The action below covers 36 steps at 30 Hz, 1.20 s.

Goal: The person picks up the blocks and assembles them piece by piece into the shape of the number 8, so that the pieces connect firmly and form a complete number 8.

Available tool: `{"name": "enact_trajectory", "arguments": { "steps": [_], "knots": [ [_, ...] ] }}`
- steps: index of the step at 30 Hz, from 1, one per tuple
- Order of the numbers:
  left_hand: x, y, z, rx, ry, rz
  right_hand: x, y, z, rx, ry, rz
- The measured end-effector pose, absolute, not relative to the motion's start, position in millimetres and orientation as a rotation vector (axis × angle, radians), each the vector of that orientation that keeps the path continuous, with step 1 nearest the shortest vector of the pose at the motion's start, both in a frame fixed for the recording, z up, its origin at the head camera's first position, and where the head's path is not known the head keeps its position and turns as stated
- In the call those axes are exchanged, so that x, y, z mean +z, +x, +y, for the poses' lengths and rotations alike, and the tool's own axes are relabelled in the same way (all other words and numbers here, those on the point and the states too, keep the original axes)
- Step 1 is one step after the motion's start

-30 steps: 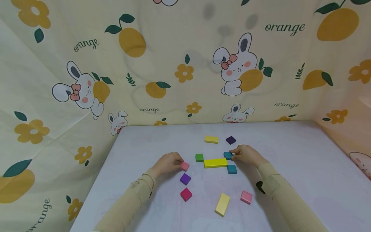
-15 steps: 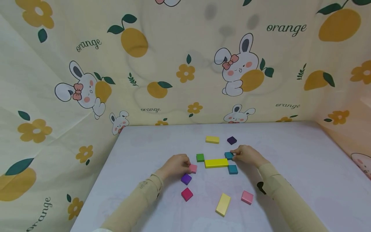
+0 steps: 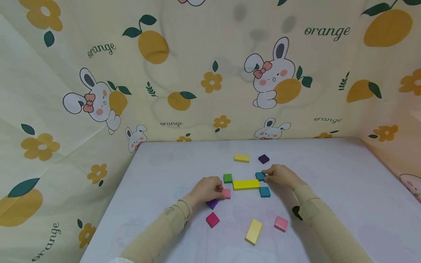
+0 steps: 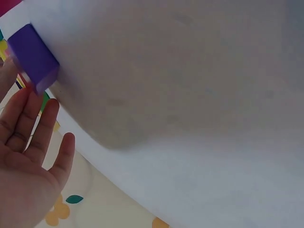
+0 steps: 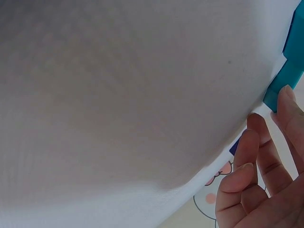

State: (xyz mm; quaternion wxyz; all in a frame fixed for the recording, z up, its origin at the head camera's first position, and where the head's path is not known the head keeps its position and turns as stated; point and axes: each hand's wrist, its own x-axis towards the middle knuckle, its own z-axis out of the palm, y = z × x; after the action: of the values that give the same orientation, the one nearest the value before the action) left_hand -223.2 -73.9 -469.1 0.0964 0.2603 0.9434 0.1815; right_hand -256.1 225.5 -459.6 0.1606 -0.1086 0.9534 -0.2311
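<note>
Fingers of the left hand (image 3: 207,189) pinch a squarish pink block (image 3: 227,194) on the left-edge side of the smooth white surface (image 3: 171,157), where eleven flat-faced, crisp-edged blocks show: eight squarish, three oblong. One purple block (image 3: 212,205), partly hidden by that hand, and one red block (image 3: 212,220) lie farther from the back edge. One green block (image 3: 227,178) sits at the left end of one long yellow bar (image 3: 246,185). One short yellow block (image 3: 241,158) lies near the back edge, one pale yellow block (image 3: 253,232) farthest from it. At the bar's right end are one front teal block (image 3: 264,192) and one rear teal block (image 3: 259,176), clamped by the fingers of the right hand (image 3: 283,176). One dark purple block (image 3: 264,159) lies near the back edge; a second pink block (image 3: 281,224) lies farther rightward.
</note>
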Motion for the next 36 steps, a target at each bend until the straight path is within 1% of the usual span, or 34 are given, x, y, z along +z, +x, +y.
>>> {"name": "enact_trajectory", "arguments": {
  "steps": [15,36],
  "knots": [
    [-467,-220,-61,0.515,0.834,2.842,-459,-256,225,-0.665,-0.278,2.711],
    [-467,-222,-59,0.460,0.851,2.856,-458,-255,224,-0.651,-0.253,2.704]
  ]
}}
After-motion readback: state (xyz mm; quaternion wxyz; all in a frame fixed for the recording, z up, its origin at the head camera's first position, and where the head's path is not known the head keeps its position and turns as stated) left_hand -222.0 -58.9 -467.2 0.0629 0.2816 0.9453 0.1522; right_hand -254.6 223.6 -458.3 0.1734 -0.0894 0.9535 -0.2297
